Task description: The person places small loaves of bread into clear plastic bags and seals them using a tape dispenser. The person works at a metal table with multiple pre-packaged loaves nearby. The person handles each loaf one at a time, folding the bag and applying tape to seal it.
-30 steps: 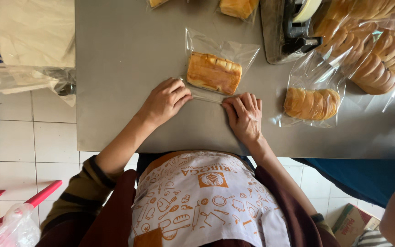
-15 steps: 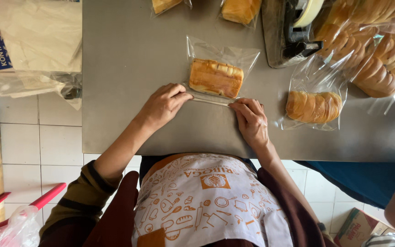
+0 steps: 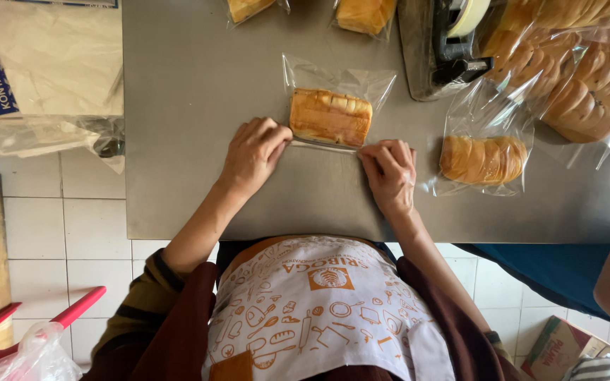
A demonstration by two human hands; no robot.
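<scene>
**Both hands pinch the near edge of a bagged bread loaf**

Head view: the left hand and the right hand rest on the grey counter, fingers curled closed, each pinching one end of the folded near edge of a clear plastic bag. Between the hands and just beyond the fingertips lies the golden bread loaf inside that bag, flat on the counter. To the right of the right hand, near it, lies a second bagged loaf, sliced. Farther beyond on the right stands a tape dispenser beside a heap of bagged loaves. Well to the left of the left hand sits a stack of plastic bags.
</scene>
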